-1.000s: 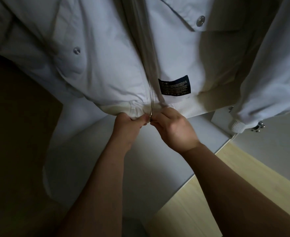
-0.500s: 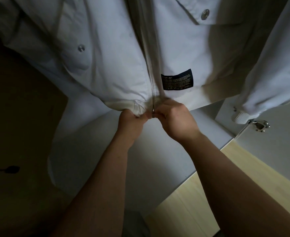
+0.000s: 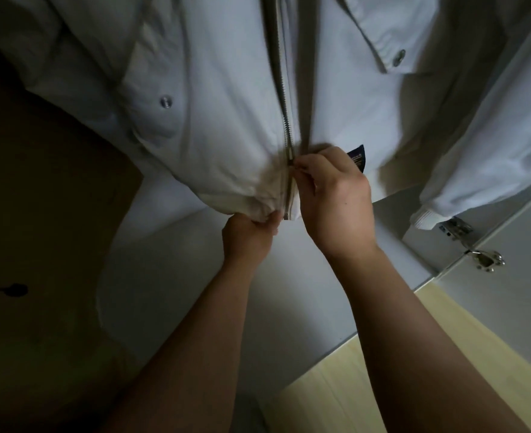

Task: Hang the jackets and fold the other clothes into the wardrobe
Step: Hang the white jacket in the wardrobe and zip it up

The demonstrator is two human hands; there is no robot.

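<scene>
Jacket (image 3: 220,126): hanging in wardrobe (image 3: 179,292), hem (image 3: 254,206) above its floor.
Zip (image 3: 284,98): long axis vertical; open teeth straight up from slider (image 3: 290,164).
Left hand (image 3: 248,235): fingers curled, gripping hem beside zip base.
Right hand (image 3: 336,198): fingertips pinching slider, just above hem.

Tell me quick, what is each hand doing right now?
Left hand: closed, gripping the hem of the jacket.
Right hand: closed, pinching the zipper.

A white jacket (image 3: 226,120) hangs front-on inside the grey wardrobe (image 3: 508,307). Its metal zipper (image 3: 286,120) is joined only along the lowest stretch and open above. The ribbed hem (image 3: 251,204) is bunched beside the zipper, a dark label (image 3: 358,157) shows nearby, and one sleeve (image 3: 492,151) hangs alongside.
</scene>
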